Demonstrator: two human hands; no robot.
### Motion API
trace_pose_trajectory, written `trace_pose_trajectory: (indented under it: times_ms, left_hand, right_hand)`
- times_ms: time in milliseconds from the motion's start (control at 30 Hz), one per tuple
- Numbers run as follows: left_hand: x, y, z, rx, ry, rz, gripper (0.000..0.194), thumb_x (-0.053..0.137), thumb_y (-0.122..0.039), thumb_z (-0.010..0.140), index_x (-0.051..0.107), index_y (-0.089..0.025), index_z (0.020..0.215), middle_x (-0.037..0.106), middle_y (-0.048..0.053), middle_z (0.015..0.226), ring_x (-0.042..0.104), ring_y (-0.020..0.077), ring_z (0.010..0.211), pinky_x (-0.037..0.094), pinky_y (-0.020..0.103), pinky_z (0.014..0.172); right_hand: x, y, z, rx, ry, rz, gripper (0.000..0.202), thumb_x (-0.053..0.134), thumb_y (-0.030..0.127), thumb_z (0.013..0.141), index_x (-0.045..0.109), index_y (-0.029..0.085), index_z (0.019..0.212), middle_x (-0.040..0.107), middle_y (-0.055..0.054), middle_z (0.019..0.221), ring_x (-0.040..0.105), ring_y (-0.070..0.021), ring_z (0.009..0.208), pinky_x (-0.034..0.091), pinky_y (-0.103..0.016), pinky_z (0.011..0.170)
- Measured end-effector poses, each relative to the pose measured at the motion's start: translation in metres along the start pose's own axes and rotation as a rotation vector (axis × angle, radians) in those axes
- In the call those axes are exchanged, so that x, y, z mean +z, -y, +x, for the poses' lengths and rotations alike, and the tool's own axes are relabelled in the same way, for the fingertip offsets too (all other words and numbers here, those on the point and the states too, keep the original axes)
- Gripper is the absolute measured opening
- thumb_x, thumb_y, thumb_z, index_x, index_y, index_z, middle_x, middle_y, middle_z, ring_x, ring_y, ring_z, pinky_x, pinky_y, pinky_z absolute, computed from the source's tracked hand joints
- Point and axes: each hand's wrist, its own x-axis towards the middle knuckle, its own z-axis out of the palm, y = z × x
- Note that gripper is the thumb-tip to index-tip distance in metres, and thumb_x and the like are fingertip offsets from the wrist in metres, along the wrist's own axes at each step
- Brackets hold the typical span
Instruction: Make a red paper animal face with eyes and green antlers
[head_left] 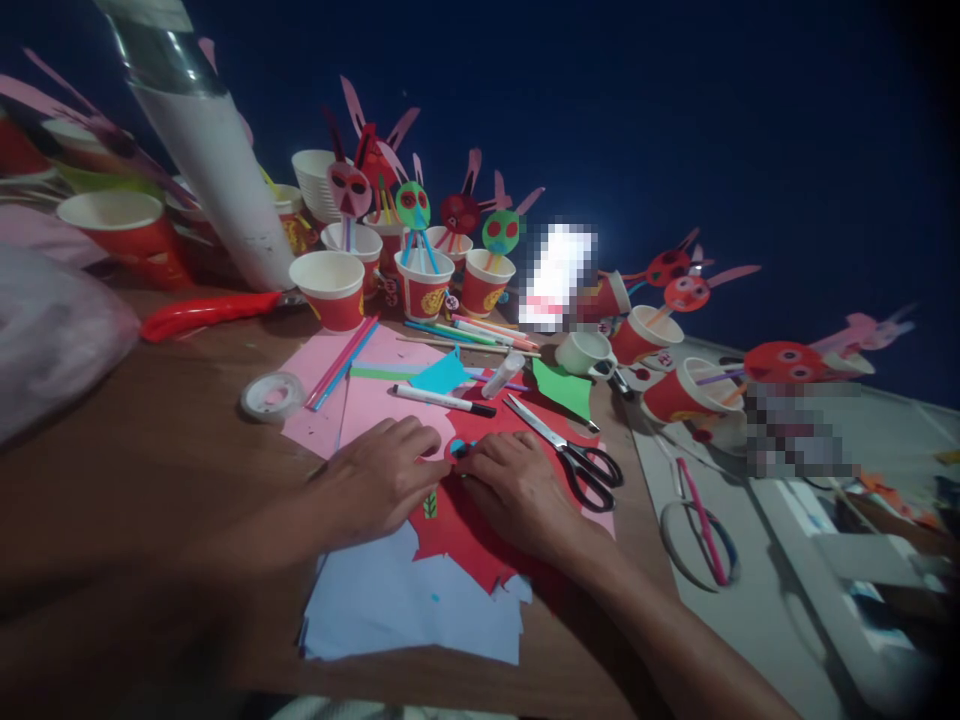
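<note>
My left hand (pixel 382 472) and my right hand (pixel 517 488) meet over a red sheet of paper (pixel 540 410), fingers bent and closed together. Between the fingertips shows a small paper cutout (pixel 458 449) with a blue patch, mostly covered by the fingers. A little green leaf-patterned piece (pixel 430 504) lies just below the left fingers. Black-handled scissors (pixel 562 445) rest to the right of my right hand. Above the hands lies a black-and-white marker (pixel 442 400). Pink paper (pixel 307 370) and white sheets (pixel 412 610) lie about the red one.
Red paper cups (pixel 330 300) holding paper rabbit heads on straws line the back. A white bottle (pixel 217 170), red-handled tool (pixel 210 315), tape roll (pixel 271 396), glue stick (pixel 504 374), green paper (pixel 562 390) and white mug (pixel 583 354) surround the work. A plastic bag (pixel 52 340) bulges at left.
</note>
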Motion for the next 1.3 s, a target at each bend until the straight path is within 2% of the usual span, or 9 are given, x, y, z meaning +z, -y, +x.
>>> trace_pose_trajectory:
  times_ms: [200, 400, 533, 700, 833, 1000, 1133, 1300]
  left_hand:
    - [0.000, 0.000, 0.000, -0.009, 0.025, -0.007, 0.022, 0.041, -0.016, 0.089, 0.061, -0.017, 0.099, 0.054, 0.009, 0.095, 0.046, 0.0213, 0.087, 0.039, 0.035, 0.072]
    - [-0.002, 0.000, 0.000, 0.006, 0.009, -0.001, 0.020, 0.044, -0.017, 0.088, 0.060, -0.018, 0.100, 0.054, 0.009, 0.097, 0.046, 0.0218, 0.089, 0.039, 0.035, 0.072]
    - [-0.001, 0.000, -0.001, 0.002, 0.047, 0.018, 0.020, 0.044, -0.017, 0.087, 0.059, -0.018, 0.101, 0.053, 0.008, 0.098, 0.046, 0.0223, 0.090, 0.039, 0.036, 0.073]
    - [0.002, 0.000, -0.001, -0.001, 0.014, 0.027, 0.018, 0.045, -0.015, 0.086, 0.060, -0.018, 0.097, 0.053, 0.008, 0.097, 0.046, 0.0223, 0.088, 0.039, 0.036, 0.073]
    - [-0.001, 0.000, 0.000, 0.001, 0.044, 0.014, 0.019, 0.044, -0.016, 0.087, 0.060, -0.018, 0.098, 0.054, 0.008, 0.097, 0.046, 0.0221, 0.088, 0.039, 0.036, 0.072]
    - [-0.003, 0.000, 0.000, -0.008, 0.035, -0.008, 0.021, 0.042, -0.016, 0.089, 0.059, -0.018, 0.101, 0.054, 0.008, 0.096, 0.046, 0.0216, 0.089, 0.039, 0.035, 0.072]
    - [0.000, 0.000, -0.001, -0.005, 0.021, 0.006, 0.019, 0.044, -0.018, 0.088, 0.058, -0.019, 0.099, 0.054, 0.008, 0.096, 0.046, 0.0217, 0.088, 0.038, 0.035, 0.070]
    - [-0.002, -0.001, -0.001, -0.023, 0.043, 0.025, 0.016, 0.044, -0.018, 0.087, 0.057, -0.019, 0.097, 0.054, 0.008, 0.095, 0.046, 0.0217, 0.087, 0.037, 0.035, 0.070]
  right_hand:
    - [0.000, 0.004, 0.002, 0.053, 0.048, 0.021, 0.015, 0.049, 0.012, 0.085, 0.061, 0.018, 0.090, 0.061, -0.005, 0.085, 0.052, -0.0171, 0.081, 0.030, -0.031, 0.073]
    - [-0.002, 0.004, 0.003, 0.066, 0.070, 0.045, 0.015, 0.051, 0.009, 0.079, 0.060, 0.018, 0.086, 0.060, -0.004, 0.084, 0.051, -0.0173, 0.079, 0.029, -0.030, 0.070]
    - [-0.005, 0.004, 0.003, 0.086, 0.067, 0.126, 0.018, 0.051, 0.006, 0.074, 0.059, 0.018, 0.083, 0.061, -0.004, 0.085, 0.051, -0.0167, 0.079, 0.031, -0.030, 0.071]
    - [-0.010, 0.003, 0.002, 0.121, 0.060, 0.238, 0.021, 0.049, 0.002, 0.069, 0.057, 0.018, 0.080, 0.060, -0.002, 0.082, 0.050, -0.0146, 0.077, 0.032, -0.028, 0.071]
    - [-0.010, 0.001, 0.002, 0.127, 0.046, 0.235, 0.020, 0.050, 0.003, 0.071, 0.057, 0.018, 0.082, 0.060, -0.002, 0.082, 0.051, -0.0151, 0.079, 0.032, -0.028, 0.072]
    - [-0.004, 0.002, 0.000, 0.084, 0.056, 0.145, 0.022, 0.048, 0.008, 0.079, 0.060, 0.019, 0.093, 0.059, -0.004, 0.085, 0.051, -0.0173, 0.082, 0.030, -0.030, 0.070]
    - [-0.001, 0.001, -0.001, 0.053, 0.041, 0.139, 0.023, 0.048, 0.005, 0.076, 0.060, 0.019, 0.089, 0.058, -0.004, 0.083, 0.050, -0.0167, 0.079, 0.029, -0.030, 0.069]
    - [-0.002, 0.000, 0.001, 0.069, 0.020, 0.209, 0.018, 0.046, 0.005, 0.079, 0.059, 0.018, 0.083, 0.059, -0.004, 0.083, 0.050, -0.0160, 0.078, 0.030, -0.030, 0.070]
